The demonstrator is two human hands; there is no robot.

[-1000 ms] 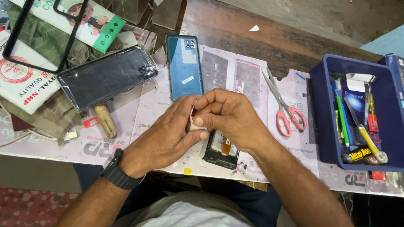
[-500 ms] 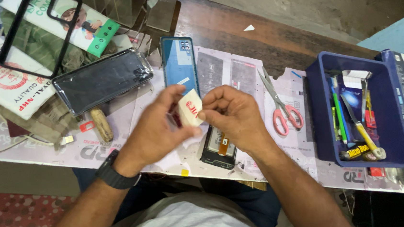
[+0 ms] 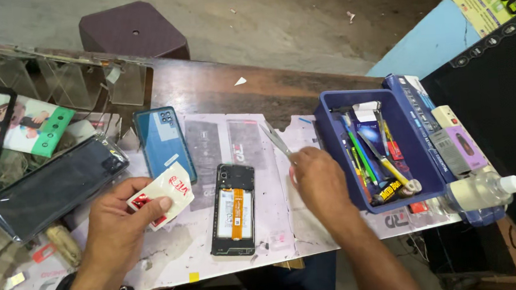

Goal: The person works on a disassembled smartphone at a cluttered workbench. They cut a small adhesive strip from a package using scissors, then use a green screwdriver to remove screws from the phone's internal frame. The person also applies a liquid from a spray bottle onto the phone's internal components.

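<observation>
My left hand (image 3: 118, 236) pinches a small white and red packet (image 3: 164, 194) between thumb and fingers, just left of an opened phone (image 3: 235, 209) lying back-up with its orange ribbon cable showing. My right hand (image 3: 319, 183) rests to the right of that phone and is closed over the handles of the scissors (image 3: 276, 139). The handles are hidden under my hand, and the blades stick out toward the upper left.
A blue phone back cover (image 3: 163, 143) and a dark phone (image 3: 53, 189) lie to the left on the newspaper-covered table (image 3: 218, 265). A blue tool tray (image 3: 410, 130) with screwdrivers stands at the right, with a clear bottle (image 3: 482, 192) beside it. A dark stool (image 3: 132, 32) stands beyond the table.
My hands have parted. The left hand kept the packet and moved left; the right hand moved right onto the scissors. The camera view shifted to the right.
</observation>
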